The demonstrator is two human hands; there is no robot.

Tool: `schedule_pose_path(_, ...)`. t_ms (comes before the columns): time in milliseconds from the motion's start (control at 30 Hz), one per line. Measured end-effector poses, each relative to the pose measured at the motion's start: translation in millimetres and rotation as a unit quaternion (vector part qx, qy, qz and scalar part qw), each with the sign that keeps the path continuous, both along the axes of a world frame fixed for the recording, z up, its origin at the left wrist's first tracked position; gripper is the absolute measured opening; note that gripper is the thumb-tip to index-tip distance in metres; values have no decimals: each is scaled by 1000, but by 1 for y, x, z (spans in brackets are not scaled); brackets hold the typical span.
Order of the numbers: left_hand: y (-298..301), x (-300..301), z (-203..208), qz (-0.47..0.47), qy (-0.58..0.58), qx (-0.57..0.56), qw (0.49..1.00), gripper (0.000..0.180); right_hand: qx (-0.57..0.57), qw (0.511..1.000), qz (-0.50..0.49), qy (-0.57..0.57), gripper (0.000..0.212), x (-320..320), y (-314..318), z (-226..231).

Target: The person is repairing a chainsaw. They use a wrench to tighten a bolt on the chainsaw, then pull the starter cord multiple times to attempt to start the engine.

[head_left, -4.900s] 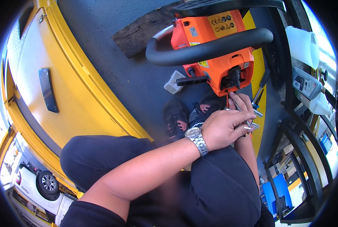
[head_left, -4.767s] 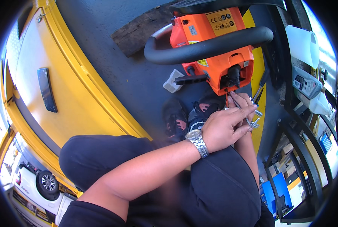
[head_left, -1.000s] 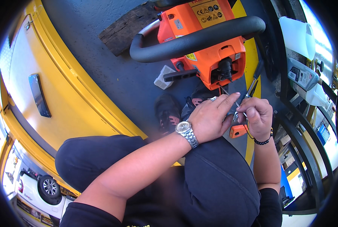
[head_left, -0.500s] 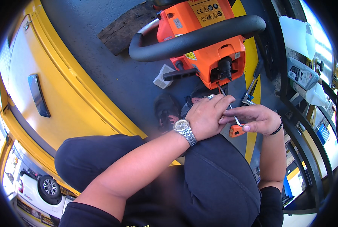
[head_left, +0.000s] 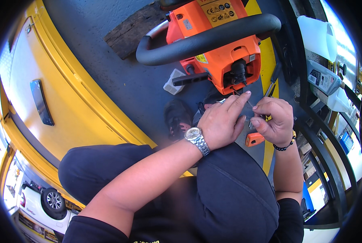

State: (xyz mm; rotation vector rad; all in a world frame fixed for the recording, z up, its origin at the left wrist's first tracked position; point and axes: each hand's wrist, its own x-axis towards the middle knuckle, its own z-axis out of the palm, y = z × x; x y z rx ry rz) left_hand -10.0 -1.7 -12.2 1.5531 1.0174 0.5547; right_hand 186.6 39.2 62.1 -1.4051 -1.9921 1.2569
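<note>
An orange chainsaw-like machine (head_left: 211, 44) with a black loop handle (head_left: 213, 38) stands on the floor before me. Its near end shows an opening with a black rubber part (head_left: 238, 72) inside. A thin metal hex key (head_left: 249, 103) slants from the lower edge of that opening toward my right hand (head_left: 273, 120), whose thumb and fingers are pinched round it. My left hand (head_left: 223, 119), wearing a watch, is beside the key, fingers stretched out and thumb apart. Below my right hand is a small orange plastic part (head_left: 254, 139).
Pliers-like tools (head_left: 274, 77) lie right of the machine, near a black metal frame (head_left: 316, 121) and plastic bottles (head_left: 323, 77). At left is a yellow-edged cabinet (head_left: 83, 101) with a phone (head_left: 42, 102) on it. A wooden block (head_left: 132, 30) and white box (head_left: 175, 82) lie on the floor.
My right hand has moved up and left, from a loose hold near the key's bent end to a pinch closer to the machine. My left fingers have spread, with the thumb now apart.
</note>
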Motion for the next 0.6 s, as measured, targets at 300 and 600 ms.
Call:
schedule_pose_path(300,1,0,7,-14,7,4,1000,74,-18,973,-229,30,9,-30,-39,1)
schedule_pose_path(600,1,0,7,-31,34,31,998,73,125,983,-25,-130,45,-20,-17,14)
